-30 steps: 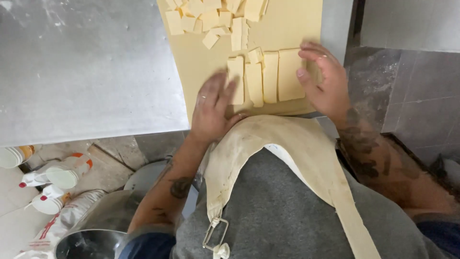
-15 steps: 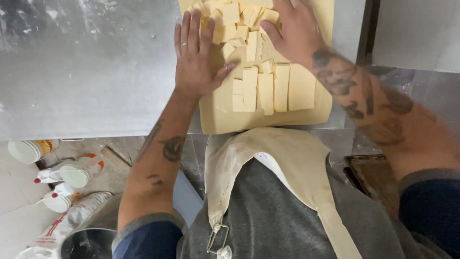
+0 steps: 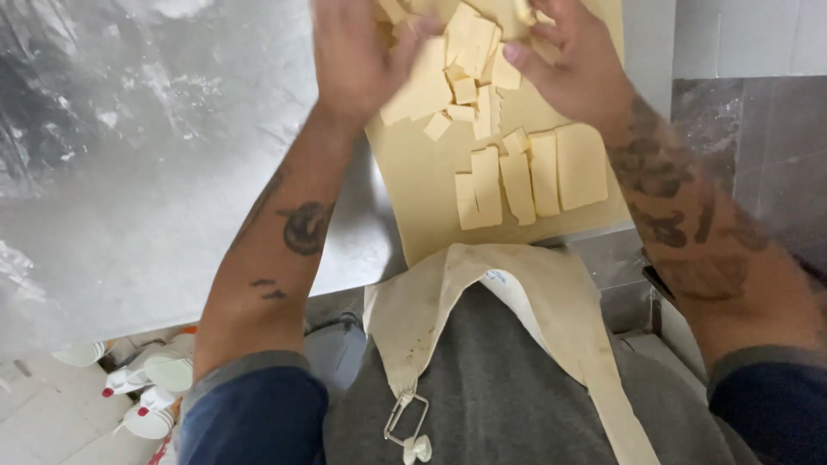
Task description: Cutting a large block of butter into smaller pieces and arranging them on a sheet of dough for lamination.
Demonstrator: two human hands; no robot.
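A pale yellow cutting board (image 3: 422, 198) lies on a steel table. Flat strips of cream dough (image 3: 534, 176) lie side by side near its front edge. Farther back is a heap of small cut dough pieces (image 3: 465, 60). My left hand (image 3: 357, 56) and my right hand (image 3: 573, 60) cup this heap from both sides and scoop it together, fingers curled on the pieces. The top of the heap runs out of the picture.
The floured steel table (image 3: 146, 155) spreads to the left. My beige apron (image 3: 517, 319) fills the lower middle. Several white squeeze bottles with red tips (image 3: 155, 392) stand on the floor at lower left. A tiled wall (image 3: 741, 95) rises on the right.
Both hands moved from the strips at the board's front edge up to the heap of cut pieces and closed around it. The view shifted toward the table.
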